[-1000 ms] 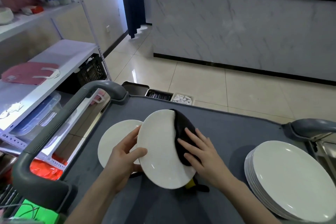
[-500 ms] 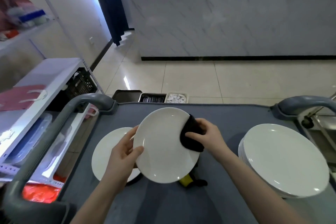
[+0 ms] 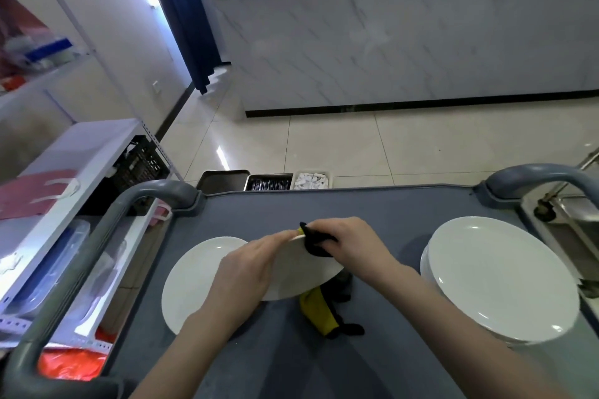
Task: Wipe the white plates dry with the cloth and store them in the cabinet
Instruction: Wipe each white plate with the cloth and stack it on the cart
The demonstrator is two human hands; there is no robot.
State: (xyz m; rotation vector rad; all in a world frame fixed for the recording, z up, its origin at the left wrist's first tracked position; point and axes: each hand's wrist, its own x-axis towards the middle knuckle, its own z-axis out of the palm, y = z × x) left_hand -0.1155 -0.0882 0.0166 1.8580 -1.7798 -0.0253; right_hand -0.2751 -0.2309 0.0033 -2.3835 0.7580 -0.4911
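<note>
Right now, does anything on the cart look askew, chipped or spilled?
Nothing stands out. The held plate, the single plate at left and the stack at right look whole; no spill on the cart. The cloth trails loose under the held plate.

Marble counter (image 3: 405,52), glossy tiled floor (image 3: 356,146)

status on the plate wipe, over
Left hand holds plate. Right hand pinches cloth on its far rim. Nothing in the way.

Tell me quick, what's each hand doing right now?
Left hand: grips the white plate by its left edge.
Right hand: pinches the black cloth against that plate's far rim.
</note>
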